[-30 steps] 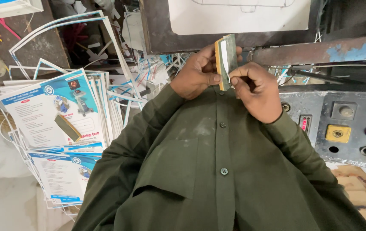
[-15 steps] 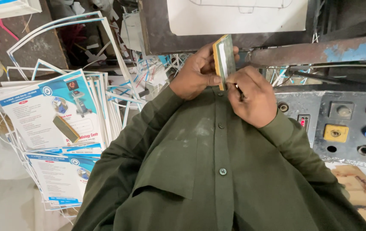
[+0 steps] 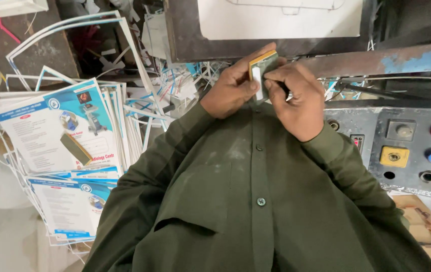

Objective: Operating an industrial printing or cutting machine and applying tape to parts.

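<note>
While our left hand [image 3: 230,90] grips the small flat block [image 3: 262,74] upright, pinched between both hands at chest height, we should work its edge with our right hand's [image 3: 298,103] fingertips [image 3: 276,75], keeping clear of the control panel [image 3: 407,151] beneath that wrist.

A stack of printed leaflets [image 3: 59,131] lies at left, white with blue headers and small photos; a dark flat bar [image 3: 76,149] rests on the top sheet. More blue-and-white leaflets [image 3: 69,206] fan out below. A small red display [image 3: 357,142] sits on the grey control panel [image 3: 371,161] at right.
</note>
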